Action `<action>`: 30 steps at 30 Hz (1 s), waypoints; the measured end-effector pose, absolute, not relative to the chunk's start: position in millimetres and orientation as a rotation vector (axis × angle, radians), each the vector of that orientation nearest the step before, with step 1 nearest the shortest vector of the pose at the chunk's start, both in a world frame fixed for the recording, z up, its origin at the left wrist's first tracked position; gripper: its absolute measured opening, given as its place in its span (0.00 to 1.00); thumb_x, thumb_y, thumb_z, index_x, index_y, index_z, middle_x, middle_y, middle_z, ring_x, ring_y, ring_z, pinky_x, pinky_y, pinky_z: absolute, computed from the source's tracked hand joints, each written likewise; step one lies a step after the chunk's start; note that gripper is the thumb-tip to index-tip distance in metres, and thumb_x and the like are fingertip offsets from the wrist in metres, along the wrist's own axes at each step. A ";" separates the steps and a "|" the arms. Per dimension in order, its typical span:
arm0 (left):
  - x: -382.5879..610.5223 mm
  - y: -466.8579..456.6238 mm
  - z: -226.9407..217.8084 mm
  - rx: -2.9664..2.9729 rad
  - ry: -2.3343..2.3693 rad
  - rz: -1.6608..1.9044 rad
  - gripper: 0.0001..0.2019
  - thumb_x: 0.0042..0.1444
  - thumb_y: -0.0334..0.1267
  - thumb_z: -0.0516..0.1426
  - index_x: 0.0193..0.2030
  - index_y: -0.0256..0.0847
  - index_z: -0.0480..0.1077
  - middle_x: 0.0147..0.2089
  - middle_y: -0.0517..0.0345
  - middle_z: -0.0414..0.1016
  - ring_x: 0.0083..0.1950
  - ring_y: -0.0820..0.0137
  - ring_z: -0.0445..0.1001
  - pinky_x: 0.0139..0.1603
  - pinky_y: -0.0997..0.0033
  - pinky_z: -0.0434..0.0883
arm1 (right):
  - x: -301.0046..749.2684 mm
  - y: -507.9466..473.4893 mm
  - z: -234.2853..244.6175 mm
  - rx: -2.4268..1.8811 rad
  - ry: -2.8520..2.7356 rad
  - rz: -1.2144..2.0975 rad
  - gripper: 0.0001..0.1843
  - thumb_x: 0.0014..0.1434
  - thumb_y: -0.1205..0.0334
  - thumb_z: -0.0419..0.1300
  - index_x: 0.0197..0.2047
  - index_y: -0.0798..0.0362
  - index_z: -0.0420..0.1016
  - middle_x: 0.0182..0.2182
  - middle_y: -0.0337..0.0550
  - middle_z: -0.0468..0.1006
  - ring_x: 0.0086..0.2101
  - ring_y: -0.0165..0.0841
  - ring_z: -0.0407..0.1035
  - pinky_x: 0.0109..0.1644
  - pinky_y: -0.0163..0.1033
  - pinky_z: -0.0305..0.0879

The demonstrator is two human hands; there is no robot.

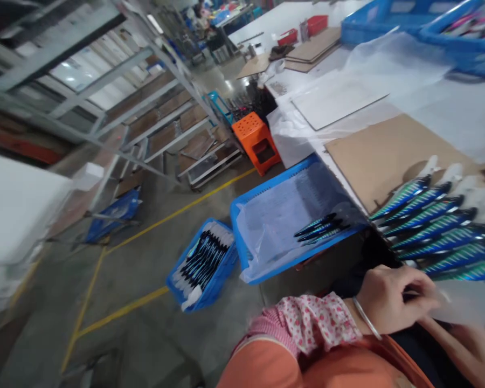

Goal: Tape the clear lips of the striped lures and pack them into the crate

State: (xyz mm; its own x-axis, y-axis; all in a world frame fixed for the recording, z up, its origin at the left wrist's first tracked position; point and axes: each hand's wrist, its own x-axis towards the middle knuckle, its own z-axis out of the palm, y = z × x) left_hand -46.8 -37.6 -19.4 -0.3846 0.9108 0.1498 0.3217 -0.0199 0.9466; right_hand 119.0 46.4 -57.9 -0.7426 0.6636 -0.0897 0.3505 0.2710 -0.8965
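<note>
My left hand (396, 299), with a silver bangle at the wrist, is at the lower right. Its thumb and fingers pinch the edge of a translucent whitish sheet (469, 302). Below it, my right hand (475, 350) shows only in part at the frame edge; its fingers are hidden or blurred. Just beyond the hands lies a row of tapered blue-green striped pieces (436, 223) with pale ends, side by side at the table edge. They resemble fish-shaped lures.
Beside the table stands a blue crate (262, 237) lined with plastic, with several dark striped pieces inside. A smaller blue crate (181, 291) on the floor holds many more. A brown board (372, 156) lies on the table. An orange stool (262, 145) and a metal rack (157, 124) stand beyond.
</note>
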 end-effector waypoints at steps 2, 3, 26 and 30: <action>-52.8 -41.4 -12.1 1.211 1.667 1.496 0.18 0.54 0.43 0.65 0.49 0.37 0.72 0.43 0.52 0.81 0.42 0.66 0.80 0.49 0.70 0.74 | 113.1 43.8 -50.3 -0.949 -2.168 1.480 0.18 0.50 0.42 0.67 0.31 0.49 0.82 0.28 0.44 0.83 0.29 0.42 0.78 0.32 0.38 0.78; -57.3 -43.4 -7.9 1.168 1.650 1.524 0.23 0.52 0.43 0.66 0.52 0.37 0.70 0.46 0.50 0.80 0.45 0.65 0.80 0.50 0.69 0.74 | 110.0 42.9 -46.0 -0.972 -2.121 1.489 0.19 0.50 0.42 0.67 0.33 0.50 0.82 0.31 0.46 0.84 0.31 0.42 0.78 0.34 0.38 0.78; -309.6 -55.1 -197.2 0.737 2.445 0.462 0.16 0.63 0.42 0.59 0.55 0.38 0.70 0.55 0.49 0.73 0.54 0.61 0.74 0.55 0.50 0.72 | 143.5 27.8 -64.9 -1.320 -1.802 1.596 0.18 0.59 0.47 0.63 0.46 0.50 0.78 0.43 0.49 0.83 0.43 0.40 0.78 0.47 0.35 0.77; -307.5 -19.8 -223.9 0.840 2.416 0.321 0.18 0.63 0.42 0.58 0.57 0.39 0.68 0.59 0.48 0.70 0.56 0.59 0.72 0.56 0.49 0.72 | 152.8 27.0 -68.0 -1.390 -1.741 1.573 0.19 0.57 0.46 0.64 0.44 0.50 0.79 0.42 0.49 0.83 0.42 0.40 0.79 0.47 0.34 0.77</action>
